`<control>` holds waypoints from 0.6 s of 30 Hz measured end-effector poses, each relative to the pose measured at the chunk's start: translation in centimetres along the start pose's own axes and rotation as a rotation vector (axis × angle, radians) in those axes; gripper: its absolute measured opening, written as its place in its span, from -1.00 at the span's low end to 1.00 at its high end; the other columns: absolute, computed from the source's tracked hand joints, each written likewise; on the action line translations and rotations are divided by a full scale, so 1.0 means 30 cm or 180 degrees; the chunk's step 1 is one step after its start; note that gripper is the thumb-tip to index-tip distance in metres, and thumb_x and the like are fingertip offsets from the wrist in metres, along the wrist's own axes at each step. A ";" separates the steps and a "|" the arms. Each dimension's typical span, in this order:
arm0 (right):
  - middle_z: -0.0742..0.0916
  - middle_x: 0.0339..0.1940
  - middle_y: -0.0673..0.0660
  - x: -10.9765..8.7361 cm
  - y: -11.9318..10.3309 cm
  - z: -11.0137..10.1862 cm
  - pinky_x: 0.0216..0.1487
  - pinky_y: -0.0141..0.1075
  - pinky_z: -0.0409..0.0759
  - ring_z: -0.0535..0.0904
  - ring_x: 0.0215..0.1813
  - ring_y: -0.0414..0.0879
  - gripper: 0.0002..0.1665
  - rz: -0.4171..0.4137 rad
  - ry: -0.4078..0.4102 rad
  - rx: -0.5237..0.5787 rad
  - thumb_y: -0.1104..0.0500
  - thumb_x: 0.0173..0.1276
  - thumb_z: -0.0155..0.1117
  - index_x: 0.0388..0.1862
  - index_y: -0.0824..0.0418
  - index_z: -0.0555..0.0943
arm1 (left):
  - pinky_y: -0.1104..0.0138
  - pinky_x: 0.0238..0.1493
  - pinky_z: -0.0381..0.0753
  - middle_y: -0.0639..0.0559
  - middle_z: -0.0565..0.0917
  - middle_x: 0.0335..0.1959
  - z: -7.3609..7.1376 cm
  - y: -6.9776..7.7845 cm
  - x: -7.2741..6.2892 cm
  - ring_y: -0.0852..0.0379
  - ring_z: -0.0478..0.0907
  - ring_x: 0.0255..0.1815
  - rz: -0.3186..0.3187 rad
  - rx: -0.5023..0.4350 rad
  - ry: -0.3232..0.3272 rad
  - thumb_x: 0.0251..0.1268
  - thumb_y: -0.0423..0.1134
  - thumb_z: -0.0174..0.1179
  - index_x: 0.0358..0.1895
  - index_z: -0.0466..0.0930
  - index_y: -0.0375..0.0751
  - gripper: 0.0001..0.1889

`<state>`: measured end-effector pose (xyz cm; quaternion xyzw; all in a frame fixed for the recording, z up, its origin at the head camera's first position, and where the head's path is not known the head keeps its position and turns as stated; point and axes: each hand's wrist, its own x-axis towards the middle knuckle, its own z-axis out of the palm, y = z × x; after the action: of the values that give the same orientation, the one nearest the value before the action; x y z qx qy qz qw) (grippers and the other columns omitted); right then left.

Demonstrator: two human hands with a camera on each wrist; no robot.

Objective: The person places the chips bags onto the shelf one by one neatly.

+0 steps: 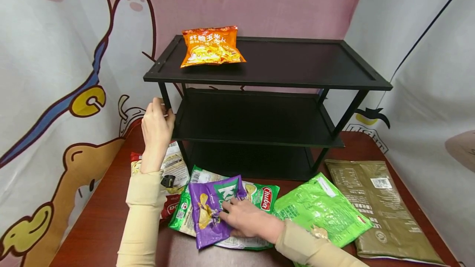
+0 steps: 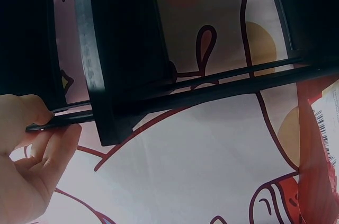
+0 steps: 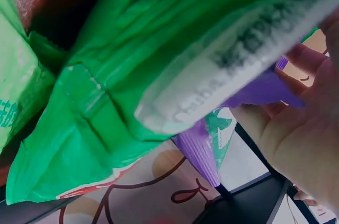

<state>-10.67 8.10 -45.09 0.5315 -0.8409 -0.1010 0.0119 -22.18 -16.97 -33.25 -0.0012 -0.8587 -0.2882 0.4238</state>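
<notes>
My left hand (image 1: 156,123) holds the front left post (image 2: 74,118) of a black three-tier shelf (image 1: 252,141), thumb on one side and fingers on the other. My right hand (image 1: 250,219) grips a purple chip bag (image 1: 211,213) by its right side; the bag's film shows between thumb and fingers in the right wrist view. Under the purple bag lies a green and white Chuba chip bag (image 1: 265,197), partly covered by it. An orange snack bag (image 1: 212,48) stands on the left of the top tier.
A red and white snack bag (image 1: 174,168) lies at the left, partly behind my left forearm. To the right are a bright green bag (image 1: 323,209) and a large olive-brown bag (image 1: 382,209). A printed cloth (image 1: 282,3) hangs behind the reddish-brown table (image 1: 100,217).
</notes>
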 end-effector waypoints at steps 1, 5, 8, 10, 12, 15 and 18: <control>0.62 -0.08 -0.06 0.002 -0.001 0.001 -0.37 -0.45 0.47 0.54 -0.16 -0.19 -0.50 -0.0026 0.0023 -0.0045 -0.18 0.12 0.34 0.01 -0.04 0.54 | -0.04 -0.32 0.51 -0.36 0.57 -0.32 0.000 0.000 0.000 -0.33 0.56 -0.30 0.0005 0.0004 0.0001 0.23 -0.39 0.08 -0.14 0.43 -0.45 -0.80; 0.63 -0.19 -0.09 0.005 0.002 0.004 -0.41 -0.50 0.45 0.54 -0.24 -0.24 -0.68 -0.0136 0.0102 -0.0124 -0.02 0.17 0.32 -0.10 0.00 0.56 | -0.03 -0.32 0.52 -0.36 0.57 -0.33 0.001 0.000 -0.001 -0.33 0.56 -0.31 0.0007 0.0016 0.0010 0.23 -0.39 0.08 -0.15 0.43 -0.45 -0.81; 0.65 -0.21 -0.10 0.001 0.010 0.000 -0.35 -0.50 0.50 0.56 -0.25 -0.26 -0.73 -0.0187 0.0135 -0.0096 0.09 0.17 0.31 -0.12 0.01 0.57 | -0.03 -0.32 0.53 -0.36 0.57 -0.32 0.001 0.000 -0.001 -0.33 0.56 -0.31 0.0000 0.0015 0.0008 0.23 -0.39 0.09 -0.14 0.43 -0.45 -0.81; 0.65 -0.24 -0.11 -0.002 0.016 -0.007 -0.31 -0.49 0.52 0.57 -0.24 -0.26 -0.76 -0.0211 0.0178 -0.0086 0.14 0.18 0.28 -0.14 0.02 0.58 | -0.03 -0.31 0.53 -0.37 0.57 -0.32 0.001 0.000 -0.001 -0.33 0.56 -0.30 -0.0003 0.0013 0.0002 0.23 -0.39 0.09 -0.14 0.43 -0.45 -0.81; 0.66 -0.25 -0.12 -0.004 0.024 -0.014 -0.28 -0.48 0.54 0.58 -0.24 -0.27 -0.78 -0.0217 0.0231 -0.0048 0.17 0.19 0.27 -0.16 0.02 0.58 | -0.04 -0.31 0.53 -0.37 0.57 -0.32 0.002 0.000 -0.001 -0.33 0.57 -0.30 -0.0006 0.0012 0.0002 0.23 -0.39 0.09 -0.14 0.43 -0.45 -0.80; 0.69 -0.24 -0.13 -0.008 0.037 -0.026 -0.25 -0.46 0.55 0.59 -0.22 -0.26 -0.76 -0.0199 0.0282 -0.0028 0.21 0.17 0.28 -0.16 0.01 0.59 | -0.04 -0.31 0.52 -0.36 0.57 -0.31 0.002 0.000 -0.001 -0.33 0.56 -0.30 -0.0007 0.0010 0.0008 0.23 -0.40 0.08 -0.14 0.43 -0.45 -0.80; 0.72 -0.19 -0.13 -0.013 0.052 -0.035 -0.20 -0.43 0.57 0.60 -0.18 -0.25 -0.75 -0.0143 0.0299 -0.0047 0.21 0.19 0.27 -0.13 -0.02 0.61 | -0.04 -0.32 0.51 -0.36 0.57 -0.32 0.003 0.000 -0.001 -0.33 0.56 -0.30 0.0000 0.0011 0.0017 0.22 -0.40 0.09 -0.14 0.43 -0.45 -0.80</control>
<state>-11.75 8.93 -43.74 0.5542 -0.8266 -0.0823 0.0530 -22.24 -16.92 -33.31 0.0003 -0.8581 -0.2867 0.4260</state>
